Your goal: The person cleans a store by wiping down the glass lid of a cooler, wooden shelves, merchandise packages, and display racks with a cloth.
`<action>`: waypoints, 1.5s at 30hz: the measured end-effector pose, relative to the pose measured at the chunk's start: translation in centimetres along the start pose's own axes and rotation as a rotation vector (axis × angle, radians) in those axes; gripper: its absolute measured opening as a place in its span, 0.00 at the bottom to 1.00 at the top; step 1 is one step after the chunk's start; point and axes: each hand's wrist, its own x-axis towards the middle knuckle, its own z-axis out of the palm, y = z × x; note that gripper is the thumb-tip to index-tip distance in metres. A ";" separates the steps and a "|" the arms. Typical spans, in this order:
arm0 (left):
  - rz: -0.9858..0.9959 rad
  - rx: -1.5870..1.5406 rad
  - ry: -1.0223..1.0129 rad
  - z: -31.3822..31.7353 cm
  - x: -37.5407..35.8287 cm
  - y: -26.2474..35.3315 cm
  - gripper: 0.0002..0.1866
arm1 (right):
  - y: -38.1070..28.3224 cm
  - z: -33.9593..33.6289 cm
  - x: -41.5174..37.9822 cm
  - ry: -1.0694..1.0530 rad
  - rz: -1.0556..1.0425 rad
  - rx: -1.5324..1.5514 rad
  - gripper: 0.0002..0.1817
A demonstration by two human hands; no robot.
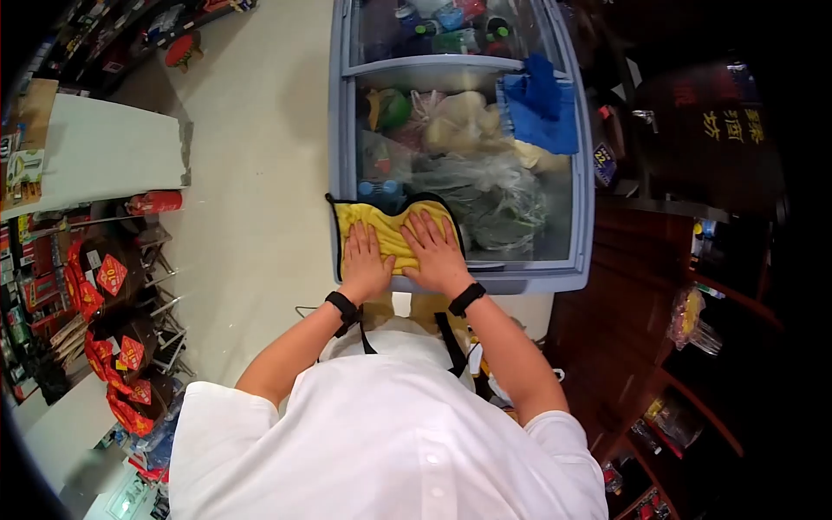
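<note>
A yellow cloth [394, 221] with a dark border lies over the near left corner of a chest freezer [520, 282] with a glass top. Both of my hands rest flat on this cloth. My left hand [366, 263] has its fingers stretched forward on the cloth's left part. To its right, my right hand [436, 254] presses down with its fingers spread. Through the glass I see clear plastic bags [485, 195] and a green item [392, 110]. A blue cloth [542, 108] is draped at the freezer's right side.
Bottles [459, 39] show under the far glass section. On the left stand a white counter [113, 143], a red cylinder [156, 202] and goods with red price tags [113, 275]. A dark wooden cabinet [607, 321] with shelves is close on the right. Pale floor [251, 199] runs along the freezer's left.
</note>
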 end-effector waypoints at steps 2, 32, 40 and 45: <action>-0.097 -0.007 -0.041 -1.1 1.7 3.5 0.48 | 1.7 -0.8 0.1 0.043 0.019 -0.010 0.47; 0.117 0.016 0.099 -5.5 16.9 3.7 0.49 | 11.9 -5.8 8.9 0.084 0.140 -0.131 0.55; 0.192 0.078 0.082 -1.8 5.2 11.7 0.49 | 9.2 -3.8 -4.7 0.037 0.257 0.045 0.57; 0.415 0.030 0.281 -2.7 12.9 17.7 0.47 | 16.7 -5.8 -5.8 0.155 0.467 0.030 0.57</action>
